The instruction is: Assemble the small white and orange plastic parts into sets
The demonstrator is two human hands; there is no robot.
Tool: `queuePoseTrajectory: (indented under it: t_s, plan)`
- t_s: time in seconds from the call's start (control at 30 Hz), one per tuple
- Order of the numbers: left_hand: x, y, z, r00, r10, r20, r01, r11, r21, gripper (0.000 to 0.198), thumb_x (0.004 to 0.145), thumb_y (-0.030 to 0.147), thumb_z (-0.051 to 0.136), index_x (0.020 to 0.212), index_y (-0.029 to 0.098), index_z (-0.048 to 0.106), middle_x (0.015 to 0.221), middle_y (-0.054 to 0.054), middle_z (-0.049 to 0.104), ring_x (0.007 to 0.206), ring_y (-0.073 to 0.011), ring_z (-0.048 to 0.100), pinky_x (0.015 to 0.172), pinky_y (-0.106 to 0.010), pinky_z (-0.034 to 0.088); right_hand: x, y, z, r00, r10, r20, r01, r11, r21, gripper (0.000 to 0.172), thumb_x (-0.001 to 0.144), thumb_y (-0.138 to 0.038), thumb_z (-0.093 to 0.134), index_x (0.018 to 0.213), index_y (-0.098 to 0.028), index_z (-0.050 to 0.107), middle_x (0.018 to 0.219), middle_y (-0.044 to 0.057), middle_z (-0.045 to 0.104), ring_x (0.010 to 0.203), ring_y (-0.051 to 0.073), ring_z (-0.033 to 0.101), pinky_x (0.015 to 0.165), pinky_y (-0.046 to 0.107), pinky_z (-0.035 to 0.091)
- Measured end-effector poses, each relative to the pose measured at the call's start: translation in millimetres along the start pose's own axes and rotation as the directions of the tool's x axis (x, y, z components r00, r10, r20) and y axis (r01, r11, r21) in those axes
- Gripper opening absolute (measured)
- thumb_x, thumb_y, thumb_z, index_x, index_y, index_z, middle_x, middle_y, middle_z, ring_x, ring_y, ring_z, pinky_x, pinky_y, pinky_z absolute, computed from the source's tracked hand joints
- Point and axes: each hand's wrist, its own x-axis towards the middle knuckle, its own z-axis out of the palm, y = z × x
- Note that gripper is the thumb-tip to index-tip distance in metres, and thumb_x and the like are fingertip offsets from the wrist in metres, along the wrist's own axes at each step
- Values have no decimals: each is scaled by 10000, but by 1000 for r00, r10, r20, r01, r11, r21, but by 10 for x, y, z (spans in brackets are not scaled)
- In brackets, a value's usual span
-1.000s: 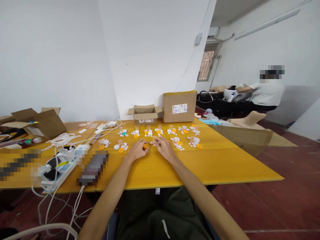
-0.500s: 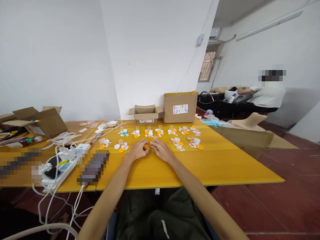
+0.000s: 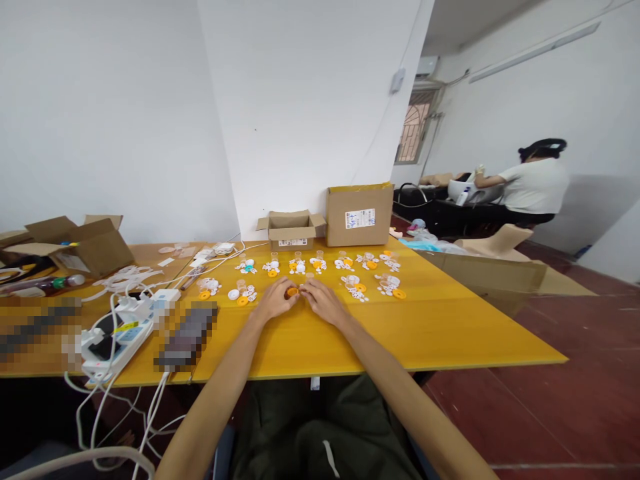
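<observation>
My left hand (image 3: 274, 299) is closed around a small round orange plastic piece (image 3: 292, 292) near the middle of the table. Close beside it, my right hand (image 3: 324, 300) has its fingers together at the piece's right edge; what they pinch, if anything, is too small to make out. Just behind the right fingers stands a small clear cup (image 3: 310, 275), partly hidden. Little clusters of white discs, orange rings and clear cups lie around both hands, such as an orange ring (image 3: 243, 301) on the left and another orange ring (image 3: 399, 293) on the right.
An open cardboard box (image 3: 290, 233) and a taller closed box (image 3: 359, 217) stand at the table's back. On the left are a power strip (image 3: 133, 333) with tangled cables, a phone (image 3: 187, 337) and another open box (image 3: 95, 247). A person (image 3: 535, 183) sits at the far right.
The orange piece has tilted slightly within my left hand. Both hands stay in nearly the same place. In the background, the other person's hand has lifted a little.
</observation>
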Motion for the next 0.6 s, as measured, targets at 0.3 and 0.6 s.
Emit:
queuePoseTrajectory:
  t_s: [0.3, 0.6]
  plan:
    - [43, -80, -12, 987, -75, -141, 64, 994, -83, 166, 853, 292, 553, 913, 211, 685, 869, -26, 639, 828, -182, 584, 831, -325, 495, 0, 8, 21, 999, -19, -36, 18, 1000, -12, 186, 927, -167, 508, 961, -234, 678, 953, 48, 648, 883, 172, 604, 813, 302, 480]
    - [89, -246, 59, 968, -168, -184, 155, 985, -80, 228, 845, 253, 561, 1032, 220, 687, 978, -39, 669, 883, -191, 619, 845, -334, 511, 7, -53, -19, 996, -87, -3, 87, 995, -50, 177, 924, -170, 516, 940, -230, 682, 962, 61, 634, 925, 189, 585, 849, 326, 475]
